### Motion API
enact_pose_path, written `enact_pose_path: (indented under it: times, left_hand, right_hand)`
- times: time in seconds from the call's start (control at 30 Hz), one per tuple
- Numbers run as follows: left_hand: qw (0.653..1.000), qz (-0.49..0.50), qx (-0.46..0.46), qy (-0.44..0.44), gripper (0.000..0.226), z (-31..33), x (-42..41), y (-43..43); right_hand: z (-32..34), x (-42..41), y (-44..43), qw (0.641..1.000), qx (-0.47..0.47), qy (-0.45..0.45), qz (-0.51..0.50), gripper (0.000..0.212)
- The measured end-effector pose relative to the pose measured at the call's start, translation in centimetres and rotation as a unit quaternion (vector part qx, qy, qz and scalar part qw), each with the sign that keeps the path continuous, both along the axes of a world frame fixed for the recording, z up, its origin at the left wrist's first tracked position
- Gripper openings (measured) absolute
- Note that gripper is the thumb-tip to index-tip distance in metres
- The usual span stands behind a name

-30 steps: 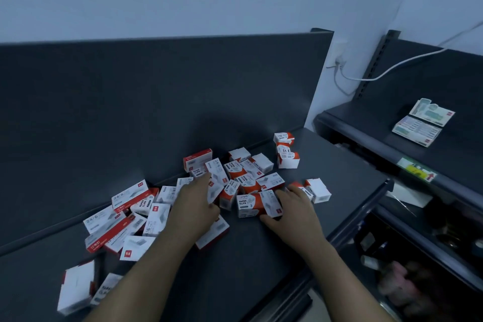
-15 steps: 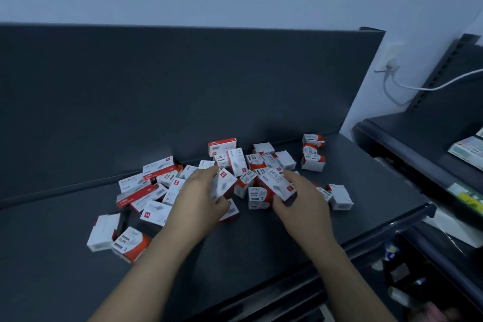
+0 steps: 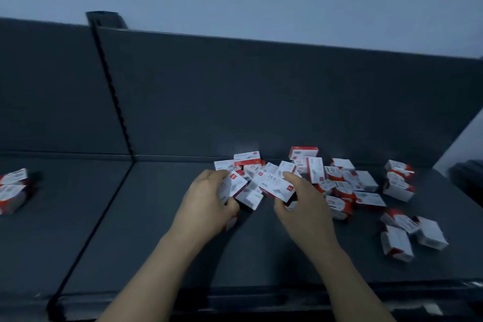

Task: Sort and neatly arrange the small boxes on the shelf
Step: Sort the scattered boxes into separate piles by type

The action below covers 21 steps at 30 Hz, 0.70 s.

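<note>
Several small red-and-white boxes lie in a loose heap [image 3: 337,180] on the dark grey shelf [image 3: 162,217], against its back panel. My left hand [image 3: 206,204] is closed around one flat box [image 3: 232,185] at the heap's left edge. My right hand [image 3: 300,206] grips another flat box marked 24/6 [image 3: 277,184], lifted slightly and tilted. Three squarer boxes [image 3: 410,235] sit apart at the front right, and two more are stacked [image 3: 398,180] at the far right.
Two boxes [image 3: 11,189] lie on the neighbouring shelf section at the far left, beyond a slotted upright [image 3: 112,86]. The shelf's front lip [image 3: 235,298] runs across the bottom. A pale wall rises behind the back panel.
The view has swung left, bringing the left shelf section into sight. Both hands have each closed on a flat box and raised it from the heap.
</note>
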<state>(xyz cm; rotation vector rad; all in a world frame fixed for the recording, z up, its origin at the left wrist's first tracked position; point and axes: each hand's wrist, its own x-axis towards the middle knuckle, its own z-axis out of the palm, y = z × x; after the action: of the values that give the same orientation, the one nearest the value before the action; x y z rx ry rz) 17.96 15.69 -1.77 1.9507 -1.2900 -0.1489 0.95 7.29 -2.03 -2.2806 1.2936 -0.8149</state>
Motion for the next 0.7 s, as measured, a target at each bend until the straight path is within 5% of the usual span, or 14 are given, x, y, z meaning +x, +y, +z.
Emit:
enact_pose_path:
  times: [0.33, 0.7]
  left_hand:
    - [0.995, 0.095, 0.006, 0.0, 0.029, 0.4, 12.9, 12.5]
    - [0.975, 0.216, 0.038, -0.043, 0.045, 0.9, 27.4, 28.2]
  right_hand:
    - [-0.1, 15.2, 9.1, 0.992, -0.045, -0.052, 0.111, 0.046]
    - [0.0, 32.4, 22.0, 0.977, -0.021, -0.034, 0.208, 0.043]
